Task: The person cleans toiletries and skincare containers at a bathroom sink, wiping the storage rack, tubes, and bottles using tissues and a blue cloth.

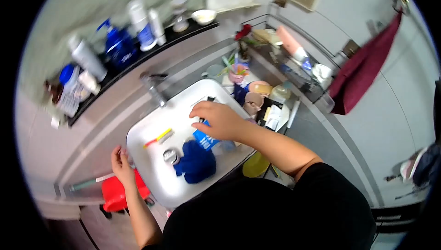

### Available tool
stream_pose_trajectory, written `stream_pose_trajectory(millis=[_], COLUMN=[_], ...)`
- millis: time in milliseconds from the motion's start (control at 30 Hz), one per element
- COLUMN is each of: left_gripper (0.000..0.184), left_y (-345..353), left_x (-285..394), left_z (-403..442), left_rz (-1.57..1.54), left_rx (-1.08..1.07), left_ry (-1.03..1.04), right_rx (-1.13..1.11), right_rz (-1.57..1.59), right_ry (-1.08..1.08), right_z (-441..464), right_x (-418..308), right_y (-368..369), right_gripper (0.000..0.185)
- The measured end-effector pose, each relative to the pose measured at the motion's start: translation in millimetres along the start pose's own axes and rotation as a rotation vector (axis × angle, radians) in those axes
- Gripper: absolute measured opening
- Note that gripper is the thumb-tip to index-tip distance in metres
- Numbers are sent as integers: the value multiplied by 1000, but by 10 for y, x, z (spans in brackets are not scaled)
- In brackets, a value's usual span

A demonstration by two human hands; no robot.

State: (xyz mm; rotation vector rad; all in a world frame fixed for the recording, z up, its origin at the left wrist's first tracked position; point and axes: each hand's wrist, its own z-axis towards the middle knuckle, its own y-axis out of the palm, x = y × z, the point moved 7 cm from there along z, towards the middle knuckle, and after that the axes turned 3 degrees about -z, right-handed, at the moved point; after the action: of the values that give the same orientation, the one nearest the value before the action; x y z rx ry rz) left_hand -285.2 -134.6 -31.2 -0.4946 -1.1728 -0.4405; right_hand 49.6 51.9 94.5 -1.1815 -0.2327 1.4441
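Over the right part of the white sink (151,176) is my right hand (213,117), its fingers curved and the thumb apart from them. Just below it lies a blue packet (205,138) with white print, partly covered by the hand. My left hand (122,163) is beside the sink's left rim, fingers slightly bent and apart, with no held thing visible. In the basin are a dark blue cloth (197,162), a small round silver-topped container (171,156) and a red-and-yellow stick-like item (157,138) beside a pale piece. A small dark item (210,98) shows beyond my right hand.
A faucet (154,89) rises behind the sink. Bottles, including a blue pump bottle (120,45), line a black shelf (151,52). Cups and toiletries crowd the counter at right, under a wire rack (301,68). A maroon towel (365,71) hangs right; a red item (115,192) sits lower left.
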Motion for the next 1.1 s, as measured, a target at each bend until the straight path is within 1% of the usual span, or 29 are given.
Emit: stream_pose_trajectory(millis=[33, 100, 133, 167, 200, 233, 267, 300, 333, 367, 400, 433, 500, 533, 567, 633, 667, 700, 733, 767, 867, 900, 1000, 1100], left_gripper=[22, 23, 23, 23, 23, 24, 22, 22, 22, 23, 28, 31, 35, 37, 36, 35, 33, 31, 30, 20, 16, 12, 14, 18], left_y=[423, 1358, 1808, 2240, 2635, 3005, 3350, 3710, 4080, 4460, 4857, 5275, 6041, 6304, 6492, 6621, 6667, 6461, 6372, 6578, 6495, 6322, 5906, 5376], left_x=[201, 990, 1387, 1834, 2236, 2567, 2885, 3084, 3238, 3319, 3337, 3251, 2984, 2828, 2731, 2745, 2709, 2965, 3084, 2856, 3000, 3201, 3413, 3564], left_z=[92, 45, -6, -97, -178, -237, -318, -328, -328, -315, -290, -233, -179, -198, -149, -181, -200, -321, -390, -228, -146, -199, -88, -21], left_rz=[-17, -78, -43, -34, -65, -68, -39, -47, -35, 75, 173, 293, 524, 645, 648, 649, 728, 810, 892, 876, 658, 524, 276, 247], left_rx=[-127, -350, -499, -599, -690, -751, -853, -899, -928, -946, -1035, -1089, -1316, -1425, -1372, -1273, -1277, -1283, -1289, -1246, -1300, -1216, -1055, -974], left_ry=[47, 166, 281, 386, 491, 632, 665, 738, 845, 892, 860, 885, 952, 980, 929, 820, 800, 779, 758, 700, 972, 1267, 1309, 1227], right_rx=[62, 201, 229, 281, 301, 276, 250, 253, 255, 273, 279, 283, 270, 293, 317, 339, 348, 358, 369, 371, 360, 356, 368, 380], right_rz=[-49, -186, -278, -283, -367, -386, -406, -468, -530, -579, -596, -613, -627, -595, -563, -525, -518, -507, -496, -493, -456, -456, -459, -447], right_ry=[11, 11, 71, 52, 104, 126, 148, 193, 239, 189, 204, 217, 252, 250, 248, 268, 272, 280, 289, 296, 285, 288, 284, 285], right_z=[-15, -162, -257, -347, -458, -537, -604, -687, -775, -857, -915, -976, -1085, -1128, -1159, -1217, -1235, -1253, -1269, -1288, -1300, -1313, -1316, -1323], right_x=[89, 160, 215, 247, 271, 269, 286, 328, 380, 416, 459, 485, 571, 605, 644, 720, 736, 745, 764, 804, 840, 845, 840, 829], right_y=[-229, -816, -1063, -1324, -1545, -1744, -1920, -2062, -2178, -2275, -2336, -2376, -2419, -2434, -2435, -2420, -2421, -2423, -2429, -2423, -2433, -2438, -2437, -2433], right_gripper=[23, 23, 22, 21, 21, 21, 21, 22, 22, 23, 23, 23, 24, 24, 24, 23, 23, 23, 23, 22, 22, 22, 22, 22])
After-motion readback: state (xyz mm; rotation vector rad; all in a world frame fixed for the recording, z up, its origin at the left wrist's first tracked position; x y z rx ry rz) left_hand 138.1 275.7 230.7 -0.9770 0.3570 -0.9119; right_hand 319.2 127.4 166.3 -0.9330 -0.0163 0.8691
